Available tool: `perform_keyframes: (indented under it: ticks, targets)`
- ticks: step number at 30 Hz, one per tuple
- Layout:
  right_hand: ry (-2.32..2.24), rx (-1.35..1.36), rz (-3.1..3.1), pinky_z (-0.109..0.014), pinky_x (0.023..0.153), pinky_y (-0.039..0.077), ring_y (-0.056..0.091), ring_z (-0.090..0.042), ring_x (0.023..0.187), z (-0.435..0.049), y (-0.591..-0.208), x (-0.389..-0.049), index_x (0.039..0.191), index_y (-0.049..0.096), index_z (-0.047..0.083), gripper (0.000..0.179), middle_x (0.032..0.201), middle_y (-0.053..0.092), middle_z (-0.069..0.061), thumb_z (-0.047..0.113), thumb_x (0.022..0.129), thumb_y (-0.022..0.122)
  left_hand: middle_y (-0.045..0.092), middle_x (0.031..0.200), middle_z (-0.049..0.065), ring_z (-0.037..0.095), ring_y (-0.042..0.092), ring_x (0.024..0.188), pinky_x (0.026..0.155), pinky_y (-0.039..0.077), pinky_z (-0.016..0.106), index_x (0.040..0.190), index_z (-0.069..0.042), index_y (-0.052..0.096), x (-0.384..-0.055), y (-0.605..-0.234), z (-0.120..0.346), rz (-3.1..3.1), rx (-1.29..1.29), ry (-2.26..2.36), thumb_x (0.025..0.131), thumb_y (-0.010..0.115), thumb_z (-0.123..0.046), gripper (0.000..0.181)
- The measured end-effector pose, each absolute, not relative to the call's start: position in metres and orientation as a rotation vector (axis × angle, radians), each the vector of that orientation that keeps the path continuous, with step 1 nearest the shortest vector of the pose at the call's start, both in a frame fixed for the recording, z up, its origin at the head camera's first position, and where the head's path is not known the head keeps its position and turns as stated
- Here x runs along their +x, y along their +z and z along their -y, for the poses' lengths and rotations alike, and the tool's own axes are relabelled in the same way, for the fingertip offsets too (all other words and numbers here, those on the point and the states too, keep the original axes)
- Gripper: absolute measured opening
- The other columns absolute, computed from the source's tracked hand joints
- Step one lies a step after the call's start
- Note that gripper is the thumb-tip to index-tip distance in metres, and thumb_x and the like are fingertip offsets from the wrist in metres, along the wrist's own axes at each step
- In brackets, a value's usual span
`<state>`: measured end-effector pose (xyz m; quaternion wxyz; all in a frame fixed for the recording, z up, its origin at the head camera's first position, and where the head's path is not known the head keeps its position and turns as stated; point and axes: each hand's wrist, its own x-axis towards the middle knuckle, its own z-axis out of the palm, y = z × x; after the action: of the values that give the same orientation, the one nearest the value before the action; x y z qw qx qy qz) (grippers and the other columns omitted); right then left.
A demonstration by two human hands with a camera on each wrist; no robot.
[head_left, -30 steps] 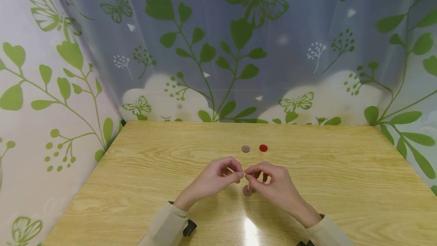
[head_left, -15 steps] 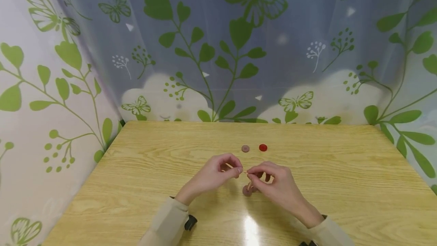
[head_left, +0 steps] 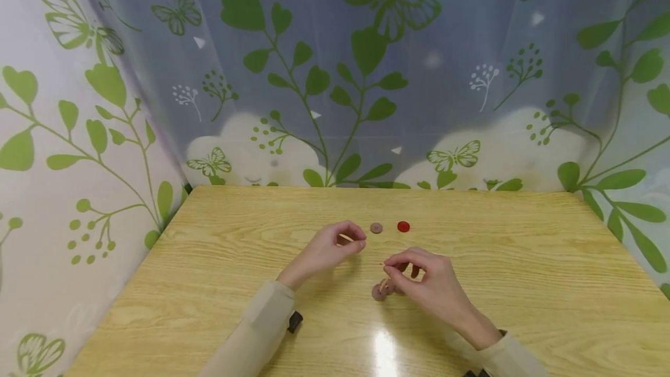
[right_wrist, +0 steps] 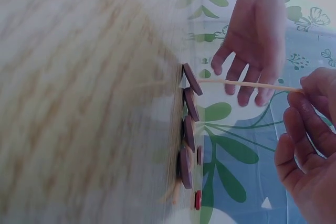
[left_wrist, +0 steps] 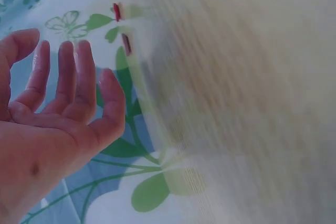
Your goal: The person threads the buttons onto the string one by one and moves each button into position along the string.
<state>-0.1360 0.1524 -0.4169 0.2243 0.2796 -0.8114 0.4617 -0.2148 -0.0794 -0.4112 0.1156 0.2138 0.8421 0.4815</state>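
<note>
My right hand (head_left: 426,278) pinches the end of a thin pale-orange cord (right_wrist: 247,84) between thumb and forefinger. In the right wrist view the cord runs taut to several dusky-pink buttons (right_wrist: 190,135), which lean in an overlapping row on the table; they appear strung on it. From above, part of this row (head_left: 379,292) is hidden beneath the right hand. My left hand (head_left: 335,246) hovers apart from the cord with loosely bent fingers and holds nothing. It is nearest to a single dusky-pink button (head_left: 376,228), beside which lies a red button (head_left: 403,227).
The wood-grain table (head_left: 235,237) stretches out on both sides of the hands. A curtain (head_left: 314,74) printed with leaves and butterflies hangs behind its far edge and at both sides. A bright light reflection shows near the front.
My left hand has let go of the cord and moved away and forward, toward the loose buttons. The right hand has shifted slightly right, keeping its pinch on the cord.
</note>
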Motion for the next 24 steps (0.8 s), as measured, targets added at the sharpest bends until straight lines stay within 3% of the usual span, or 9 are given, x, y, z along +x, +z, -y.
perform_keyframes:
  ticks: [6, 14, 24]
  targets:
    - [1.279, 0.756, 2.265, -0.021, 0.059, 0.051, 0.060, 0.000, 0.069, -0.155, -0.417, -0.135, 0.093, 0.078, 0.016, 0.018, 0.087, 0.077, 0.005, 0.000, 0.085, 0.080, 0.069, 0.120, 0.006, 0.022, 0.068, 0.107, 0.090, 0.057, 0.034, 0.119, -0.009, 0.066, -0.232, -0.415, 0.074, -2.474, 0.651, 1.381, 0.100, 0.065, -0.024, 0.025]
    - [1.264, 0.760, 2.265, -0.021, 0.058, 0.051, 0.060, 0.001, 0.068, -0.157, -0.416, -0.136, 0.093, 0.078, 0.018, 0.021, 0.087, 0.077, 0.005, -0.001, 0.086, 0.079, 0.062, 0.139, 0.010, 0.030, 0.063, 0.123, 0.104, 0.053, 0.045, 0.132, -0.012, 0.063, -0.253, -0.417, 0.068, -2.532, 0.699, 1.200, 0.099, 0.067, -0.024, 0.035]
    - [1.266, 0.749, 2.280, -0.022, 0.059, 0.052, 0.060, 0.002, 0.069, -0.158, -0.416, -0.134, 0.093, 0.078, 0.019, 0.020, 0.087, 0.077, 0.006, -0.001, 0.086, 0.079, 0.058, 0.144, 0.014, 0.034, 0.054, 0.134, 0.112, 0.044, 0.055, 0.139, -0.014, 0.059, -0.270, -0.412, 0.054, -2.605, 0.729, 0.995, 0.100, 0.065, -0.041, 0.047]
